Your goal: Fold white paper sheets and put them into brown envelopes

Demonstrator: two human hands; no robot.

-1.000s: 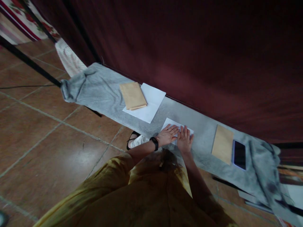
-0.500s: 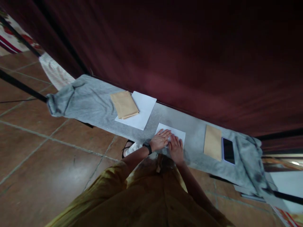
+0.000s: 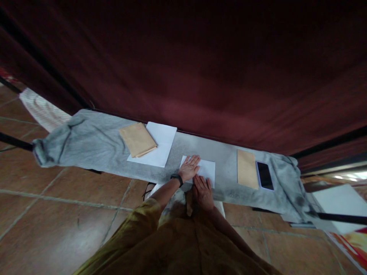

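A small white sheet of paper (image 3: pixel 208 168), perhaps folded, lies on the grey cloth in front of me. My left hand (image 3: pixel 189 169), with a dark watch at the wrist, rests flat on its left part, fingers stretched out. Nearer to my body, my right hand (image 3: pixel 203 191) lies flat over the paper's near edge, its fingers straight and pointing away from me. The two hands are close together, and part of the paper is hidden beneath them.
To the left, a stack of brown envelopes (image 3: pixel 138 139) overlaps larger white paper (image 3: pixel 162 143). On the right lie one brown envelope (image 3: pixel 247 169) and a phone (image 3: pixel 265 175). The grey cloth (image 3: pixel 223 160) covers a narrow bench beside a dark red curtain (image 3: pixel 183 76).
My right hand has slid down toward the paper's near edge, while my left hand stays on the paper's left part. The whole view has turned and shifted slightly.
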